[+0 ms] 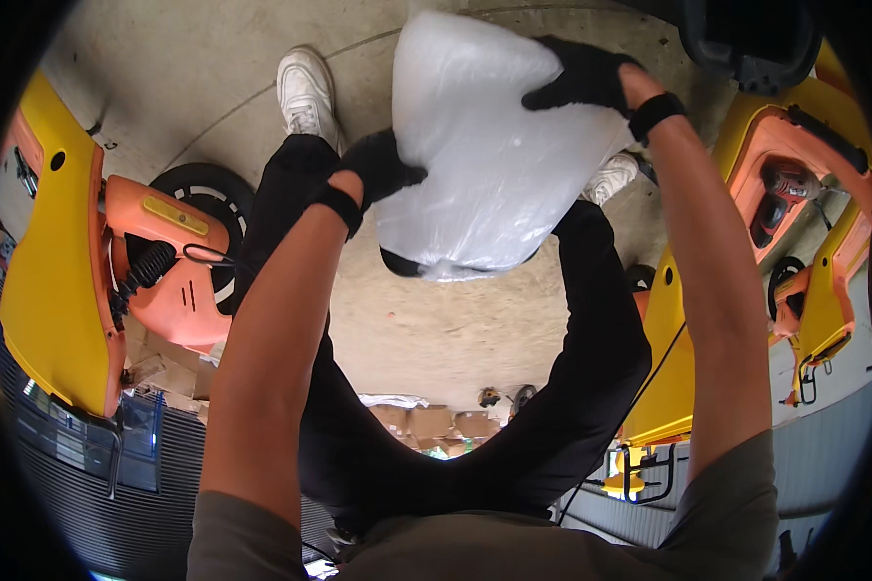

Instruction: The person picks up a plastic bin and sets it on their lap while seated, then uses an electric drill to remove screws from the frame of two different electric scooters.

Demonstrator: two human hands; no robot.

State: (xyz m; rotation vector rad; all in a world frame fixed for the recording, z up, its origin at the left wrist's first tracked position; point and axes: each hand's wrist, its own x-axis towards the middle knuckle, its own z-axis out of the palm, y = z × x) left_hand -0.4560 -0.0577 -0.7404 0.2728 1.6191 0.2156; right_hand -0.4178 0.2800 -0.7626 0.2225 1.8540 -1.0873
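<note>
left hand; right hand; both pinching edges of plastic-wrapped bundle; floor below

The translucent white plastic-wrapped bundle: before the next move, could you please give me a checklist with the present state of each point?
1. Black-gloved left hand on the left edge of the translucent white plastic-wrapped bundle: ok.
2. Black-gloved right hand on its upper right part: ok.
3. Contents identifiable through the wrap: cannot tell.
4. Underside of the bundle supported: cannot tell, it is hidden.
5. Red-and-black power tool at the right apart from both hands: ok.
</note>
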